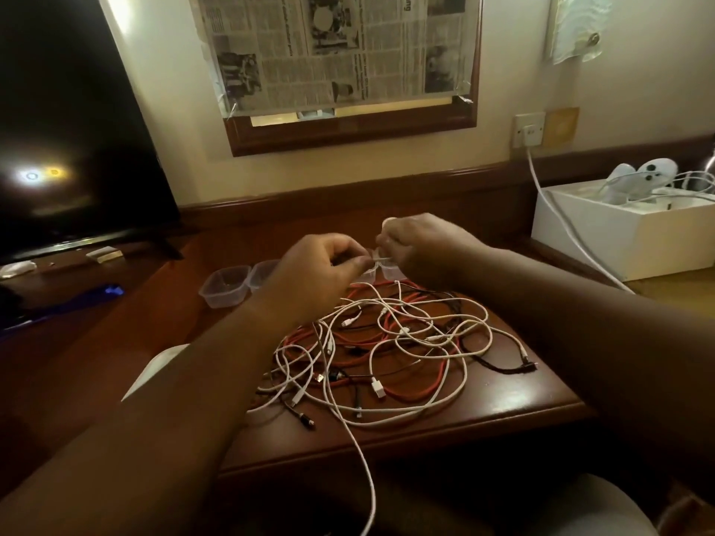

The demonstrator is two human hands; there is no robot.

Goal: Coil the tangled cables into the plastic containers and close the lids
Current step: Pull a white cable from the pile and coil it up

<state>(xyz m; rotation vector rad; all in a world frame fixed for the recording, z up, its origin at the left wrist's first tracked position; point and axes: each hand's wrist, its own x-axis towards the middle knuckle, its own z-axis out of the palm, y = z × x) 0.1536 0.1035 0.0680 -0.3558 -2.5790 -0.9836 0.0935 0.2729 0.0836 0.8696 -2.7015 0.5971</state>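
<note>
Cables (390,350), white, red and black, lie tangled in 1 heap on the dark wooden desk (503,404), 1 white lead trailing off its front edge. Beyond the heap, left hand (321,265) and right hand (418,241) both have fingers curled, pinching a short white cable end between them above a clear container (389,270). 2 open plastic containers (226,284) sit just left, touching each other.
</note>
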